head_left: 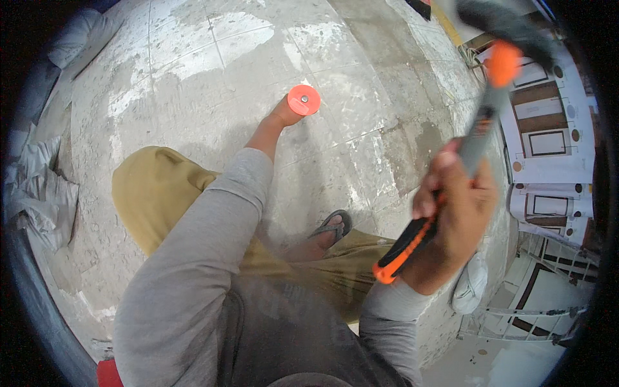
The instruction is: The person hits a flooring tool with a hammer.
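Observation:
My left hand (282, 115) reaches out over the grey floor (213, 109), closed around a tool topped by a round, bright orange-red hand guard with a metal end at its centre. It looks like a chisel (313, 99) seen end-on; its blade is hidden below the guard and hand. At the right, my right hand (461, 213) grips a hammer (481, 126) by its black-and-orange handle. The hammer is raised, its grey shaft running up to an orange collar and a dark, motion-blurred head at the upper right.
White patches and tile joints mark the floor. Crumpled pale sacks (48, 187) lie at the left. Printed drawing sheets (548, 122) line the right side, above a white metal rack (529, 319). A whitish cloth bundle (471, 284) rests near my right forearm. My sandalled foot (332, 229) is close by.

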